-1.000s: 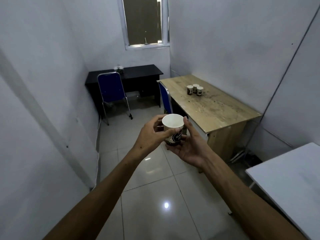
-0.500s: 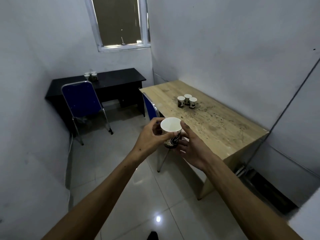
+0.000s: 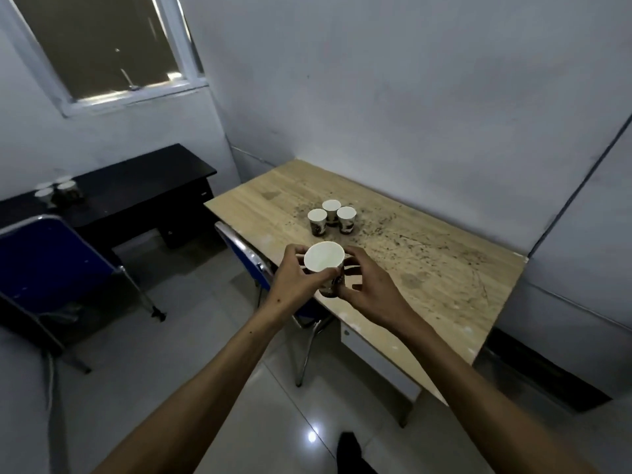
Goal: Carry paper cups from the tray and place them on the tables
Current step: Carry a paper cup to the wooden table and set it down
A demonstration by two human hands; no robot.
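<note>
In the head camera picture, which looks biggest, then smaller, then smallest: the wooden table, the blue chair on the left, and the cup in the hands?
1. Wooden table
2. Blue chair
3. Held cup

The chair is cut off at the picture's edge, so its full size is unsure. The cup looks big only because it is near.

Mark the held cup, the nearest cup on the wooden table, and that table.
held cup [image 3: 323, 261]: head view, inside of its mouth.
nearest table cup [image 3: 317, 221]: head view, its side wall.
wooden table [image 3: 444, 285]: head view, bare top.
</note>
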